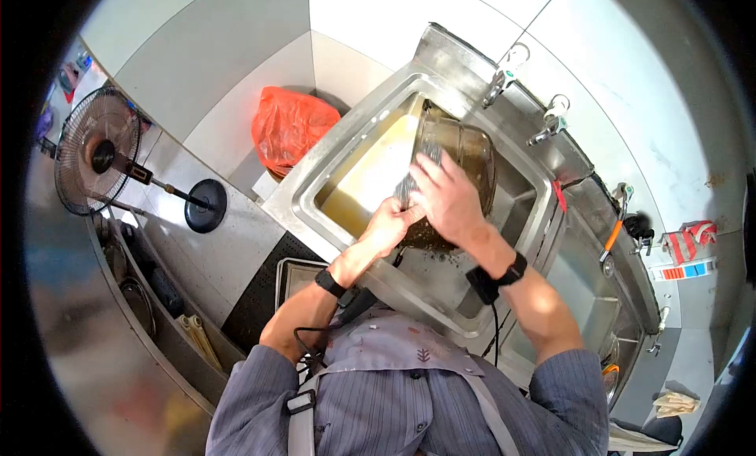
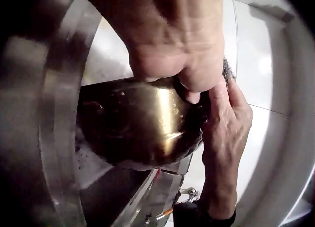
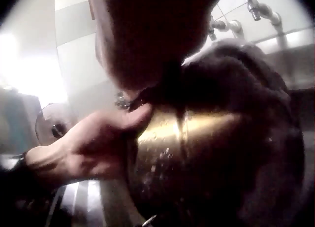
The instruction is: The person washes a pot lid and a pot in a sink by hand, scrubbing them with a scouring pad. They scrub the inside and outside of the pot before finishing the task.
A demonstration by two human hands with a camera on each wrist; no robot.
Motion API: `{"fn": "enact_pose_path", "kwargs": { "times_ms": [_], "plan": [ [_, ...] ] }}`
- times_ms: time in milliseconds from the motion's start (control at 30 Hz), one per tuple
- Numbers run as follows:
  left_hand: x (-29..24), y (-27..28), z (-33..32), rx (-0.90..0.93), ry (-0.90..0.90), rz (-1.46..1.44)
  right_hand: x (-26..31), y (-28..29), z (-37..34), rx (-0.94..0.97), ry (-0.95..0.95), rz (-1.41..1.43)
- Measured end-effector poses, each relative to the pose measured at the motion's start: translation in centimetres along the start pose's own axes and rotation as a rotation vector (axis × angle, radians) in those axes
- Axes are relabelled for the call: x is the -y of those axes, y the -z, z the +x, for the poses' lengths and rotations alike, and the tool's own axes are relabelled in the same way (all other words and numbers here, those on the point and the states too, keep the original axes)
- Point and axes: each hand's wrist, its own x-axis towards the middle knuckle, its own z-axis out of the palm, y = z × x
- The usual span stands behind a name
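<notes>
A dark, shiny metal pot (image 1: 463, 137) stands tipped on its side in the sink (image 1: 344, 243). At its near rim my left hand (image 1: 386, 226) grips the edge, thumb laid over the pot wall, as the right wrist view also shows. My right hand (image 1: 446, 196) holds a grey steel wool scourer (image 1: 430, 150) against the pot, fingers bent over it and slightly blurred. In the left wrist view, the scourer's fuzzy edge (image 2: 227, 69) shows beside the right hand's fingers. Most of the scourer is hidden under the hand.
Cloudy yellowish water (image 1: 370, 168) lies in the basin's left side. Two taps (image 1: 504, 76) stand on the back wall, and a second basin (image 1: 579, 275) adjoins at right. A red plastic bag (image 1: 291, 129) and a standing fan (image 1: 98, 153) are to the left.
</notes>
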Motion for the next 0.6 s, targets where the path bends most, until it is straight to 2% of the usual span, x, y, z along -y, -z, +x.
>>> {"fn": "enact_pose_path", "kwargs": {
  "times_ms": [67,100,133,200,267,333,367,400,467,533,600],
  "plan": [
    [0.4,0.9,0.9,0.043,0.059,0.006,-1.9,-0.9,2.5,-0.009,-0.012,0.025],
    [0.1,0.9,0.8,0.018,0.069,-0.029,-3.3,-0.6,4.3,-0.030,0.169,-0.091],
    [-0.3,0.7,0.6,0.020,0.062,-0.027,-3.7,-0.9,5.3,-0.036,0.172,-0.095],
    [-1.0,0.7,0.1,0.012,0.028,-0.073,-3.6,-2.1,7.0,-0.065,-0.193,0.205],
    [0.3,2.0,0.6,0.036,0.073,-0.061,-2.4,-2.4,6.3,-0.060,-0.159,0.190],
    [0.9,2.0,0.6,0.008,-0.034,-0.151,-0.2,-2.5,3.6,-0.041,0.023,0.090],
    [0.8,2.0,0.5,0.005,-0.035,-0.158,1.9,-0.1,3.4,0.015,0.152,0.016],
    [0.4,1.9,0.2,-0.031,-0.093,-0.145,3.2,-0.6,2.5,0.006,0.042,0.076],
    [0.3,2.1,0.1,-0.072,-0.156,-0.136,3.3,-0.9,2.3,-0.022,0.077,0.015],
    [0.4,2.2,0.1,-0.010,0.028,-0.055,0.8,-2.4,3.5,0.007,0.098,0.007],
    [0.1,1.9,0.1,0.020,0.006,-0.088,-2.2,-2.9,7.3,0.006,0.068,-0.022]
  ]
}}
